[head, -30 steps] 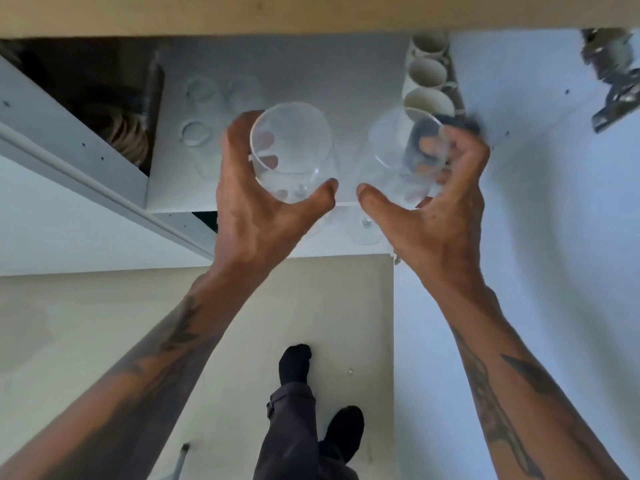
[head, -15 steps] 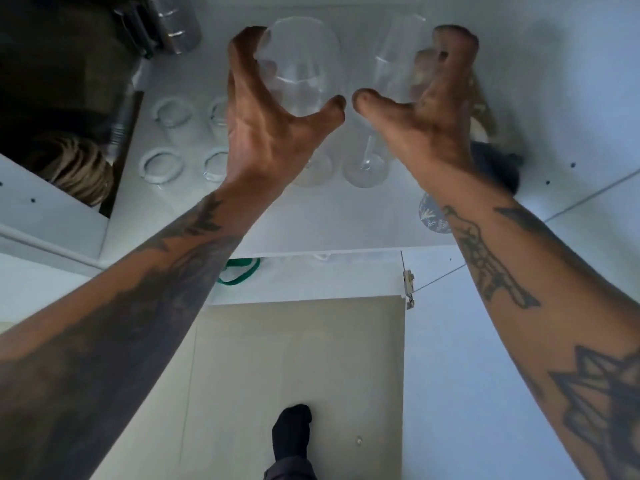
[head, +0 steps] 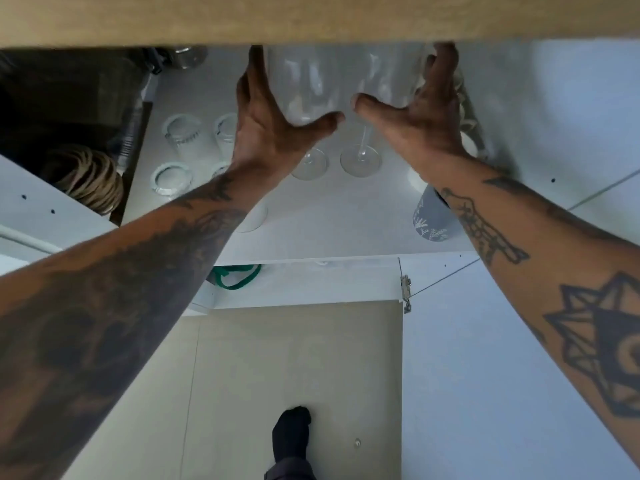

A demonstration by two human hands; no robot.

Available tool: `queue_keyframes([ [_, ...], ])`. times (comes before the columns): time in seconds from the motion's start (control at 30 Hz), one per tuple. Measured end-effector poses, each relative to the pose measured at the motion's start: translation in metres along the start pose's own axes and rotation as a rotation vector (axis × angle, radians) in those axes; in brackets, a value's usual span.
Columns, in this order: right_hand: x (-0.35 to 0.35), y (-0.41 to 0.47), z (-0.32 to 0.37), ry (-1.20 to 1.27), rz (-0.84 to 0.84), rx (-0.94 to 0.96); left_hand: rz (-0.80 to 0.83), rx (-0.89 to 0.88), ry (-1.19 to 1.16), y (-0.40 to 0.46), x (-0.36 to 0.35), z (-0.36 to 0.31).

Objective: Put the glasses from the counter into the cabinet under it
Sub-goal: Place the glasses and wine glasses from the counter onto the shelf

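Now look at your left hand (head: 266,133). Its grip is wrapped around the round bowl of the left wine glass (head: 304,98), thumb on the near side, fingers up the far side. To the left of that grip, four short tumblers (head: 180,133) stand on the white cabinet shelf (head: 329,223). Under the grip, the thin stem runs down to a flat foot (head: 309,166) that looks to be on the shelf, or nearly there.

Next, just to the right, your thumbs almost touch. Your right hand (head: 415,119) has its grip curled around the bowl of the right wine glass (head: 384,81) the same way. Its foot (head: 360,162) sits right beside the other foot. The wooden worktop (head: 311,19) edge hides the tops of both glasses and your fingertips.

These glasses are likely light, hard and smooth, so they could slip. They are thin and would break easily. The stem is the weakest part. Hold the bowl softly, all the way round, and do not squeeze. Keep the two bowls from bumping.

To the right of your right grip, near your wrist, stands a blue mug (head: 429,220). Mind it when you pull back.
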State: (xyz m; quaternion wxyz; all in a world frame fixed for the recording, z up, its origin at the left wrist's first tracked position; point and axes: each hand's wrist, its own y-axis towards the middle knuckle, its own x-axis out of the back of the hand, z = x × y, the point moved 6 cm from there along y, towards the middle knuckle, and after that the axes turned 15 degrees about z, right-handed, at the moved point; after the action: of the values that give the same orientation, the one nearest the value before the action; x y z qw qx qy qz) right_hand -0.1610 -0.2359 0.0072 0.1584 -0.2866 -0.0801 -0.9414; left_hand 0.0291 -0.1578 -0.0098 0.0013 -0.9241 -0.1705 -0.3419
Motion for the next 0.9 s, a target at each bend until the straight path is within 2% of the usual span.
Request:
queue_keyframes([
  [0.23, 0.017, -0.079, 0.019, -0.015, 0.028, -0.135, 0.015, 0.125, 0.017, -0.087, 0.011, -0.004],
  [0.33, 0.024, -0.136, 0.042, 0.143, 0.093, -0.208, 0.082, 0.175, -0.056, -0.150, 0.018, -0.037],
  [0.43, 0.039, -0.201, 0.073, 0.261, 0.155, -0.242, 0.170, 0.123, -0.071, -0.215, 0.032, -0.080],
  [0.53, 0.069, -0.244, 0.115, 0.258, 0.136, -0.216, 0.163, 0.068, -0.052, -0.250, 0.065, -0.122],
  [0.67, 0.138, -0.243, 0.177, 0.233, 0.041, -0.097, 0.120, -0.022, -0.049, -0.238, 0.136, -0.183],
  [0.9, 0.235, -0.169, 0.307, 0.097, -0.015, 0.175, -0.095, -0.202, -0.032, -0.154, 0.283, -0.278],
])
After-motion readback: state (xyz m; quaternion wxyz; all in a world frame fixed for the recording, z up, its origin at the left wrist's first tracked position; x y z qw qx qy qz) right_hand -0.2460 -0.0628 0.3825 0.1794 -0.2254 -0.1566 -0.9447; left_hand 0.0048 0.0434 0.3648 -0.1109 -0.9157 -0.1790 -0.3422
